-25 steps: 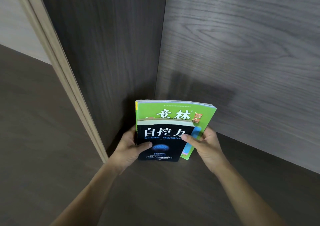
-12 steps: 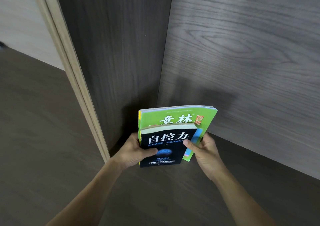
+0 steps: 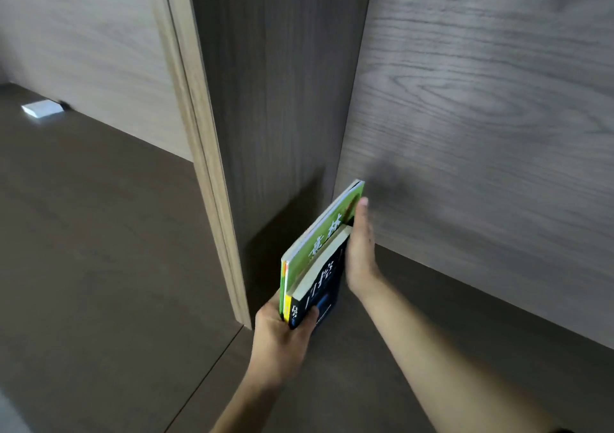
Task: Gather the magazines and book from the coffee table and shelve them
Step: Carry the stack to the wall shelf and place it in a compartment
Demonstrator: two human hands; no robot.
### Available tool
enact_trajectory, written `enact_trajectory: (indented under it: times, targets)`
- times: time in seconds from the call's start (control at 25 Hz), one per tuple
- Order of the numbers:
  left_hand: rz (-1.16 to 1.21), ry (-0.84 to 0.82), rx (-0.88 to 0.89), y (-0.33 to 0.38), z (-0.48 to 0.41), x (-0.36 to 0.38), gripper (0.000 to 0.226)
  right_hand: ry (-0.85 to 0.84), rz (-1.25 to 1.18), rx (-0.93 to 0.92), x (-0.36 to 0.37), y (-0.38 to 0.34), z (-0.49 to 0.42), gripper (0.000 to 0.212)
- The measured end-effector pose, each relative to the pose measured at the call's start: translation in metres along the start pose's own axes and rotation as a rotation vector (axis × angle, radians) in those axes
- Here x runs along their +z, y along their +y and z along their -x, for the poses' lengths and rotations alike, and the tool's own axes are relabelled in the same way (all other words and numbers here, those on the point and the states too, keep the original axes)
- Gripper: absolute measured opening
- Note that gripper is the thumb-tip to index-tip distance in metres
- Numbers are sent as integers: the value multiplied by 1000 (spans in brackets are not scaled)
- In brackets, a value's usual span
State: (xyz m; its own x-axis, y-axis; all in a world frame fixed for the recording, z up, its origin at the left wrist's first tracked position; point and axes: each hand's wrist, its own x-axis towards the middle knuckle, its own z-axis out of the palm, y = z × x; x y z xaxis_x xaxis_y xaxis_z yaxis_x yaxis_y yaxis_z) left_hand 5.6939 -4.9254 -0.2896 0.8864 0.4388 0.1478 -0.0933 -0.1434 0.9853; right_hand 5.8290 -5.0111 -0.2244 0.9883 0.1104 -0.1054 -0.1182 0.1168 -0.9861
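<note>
Left hand [image 3: 280, 336]: fingers closed on the spines of the black book [image 3: 324, 283] and green magazine [image 3: 320, 236] (stood upright).
Right hand [image 3: 360, 253]: fingers extended, flat against the covers.

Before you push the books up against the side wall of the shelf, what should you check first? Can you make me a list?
1. Left hand grips the stack at its near spine end: ok.
2. Right hand lies flat on the black book, steadying it: ok.
3. Green magazine and black book stay pressed together: ok.
4. Stack stands on edge but leans toward the dark side panel: not ok yet.
5. Gap between stack and panel holds nothing in the way: ok.
6. Bottom edges all rest on the shelf floor: cannot tell, hands hide them.
</note>
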Motion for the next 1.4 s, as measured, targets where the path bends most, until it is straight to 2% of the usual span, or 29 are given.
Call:
enact_trajectory:
  times: [0.08,0.28,0.4,0.6,0.76,0.96,1.08,1.16,1.28,1.4]
  targets:
    - [21,59,-10,-7,0,-4,37,9,-39,-6,19,-3,0,37]
    - [29,123,-25,-10,-10,-10,31,74,-14,-81,39,8,-10,39]
    - [100,117,-30,-12,-20,-10,30,116,131,-133,47,25,-13,58]
    - [231,99,-58,-12,-32,-3,28,81,259,-184,53,36,-18,63]
    - [340,57,-88,-18,-33,-2,24,75,235,-194,61,39,-13,66]
    - [392,-66,-133,-33,-37,-8,31,62,270,-94,62,51,4,72]
    - [357,-36,-147,-35,-37,-8,32,51,258,-116,59,57,15,89]
    - [346,-18,-143,-33,-35,-8,37,57,276,-116,53,58,15,83]
    - [361,-31,-143,-27,-34,-7,39,73,317,-83,52,53,11,59]
    - [365,-51,-163,-23,-32,-9,39,42,321,-48,54,52,15,63]
